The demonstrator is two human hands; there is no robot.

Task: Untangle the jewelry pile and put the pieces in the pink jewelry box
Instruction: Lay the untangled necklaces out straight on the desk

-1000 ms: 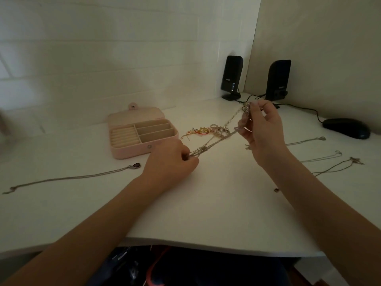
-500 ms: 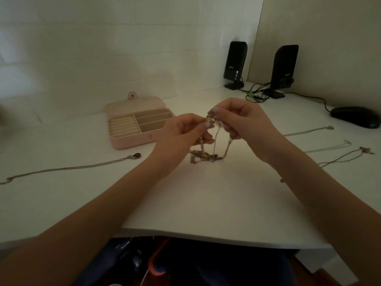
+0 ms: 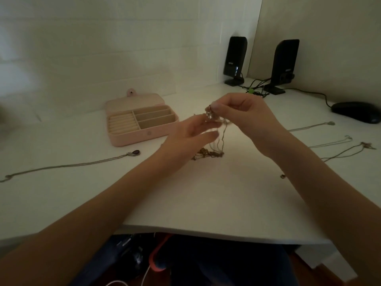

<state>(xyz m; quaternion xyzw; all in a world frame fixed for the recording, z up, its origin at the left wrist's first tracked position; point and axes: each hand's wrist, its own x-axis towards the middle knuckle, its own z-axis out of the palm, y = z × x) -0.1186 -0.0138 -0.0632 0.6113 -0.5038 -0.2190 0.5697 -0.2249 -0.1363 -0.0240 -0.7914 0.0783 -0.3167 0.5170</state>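
Observation:
The tangled jewelry pile (image 3: pixel 212 152) hangs from my right hand (image 3: pixel 245 118), which pinches its upper end above the white desk; the lower part of the tangle rests on the desk. My left hand (image 3: pixel 191 137) is blurred, just left of the hanging chains, fingers spread and holding nothing that I can make out. The pink jewelry box (image 3: pixel 142 122) lies open at the left rear, its compartments bare. One untangled chain with a dark pendant (image 3: pixel 135 153) lies stretched out left of my hands.
Three separated chains (image 3: pixel 329 144) lie on the right side of the desk. Two black speakers (image 3: pixel 235 60) with cables stand in the back corner, a black mouse (image 3: pixel 356 111) at the far right. The desk's front edge (image 3: pixel 206 230) runs below my forearms.
My hands went from stretching the tangle apart to meeting over the desk. Now my left hand has let go and opened, while my right hand still holds the tangle up.

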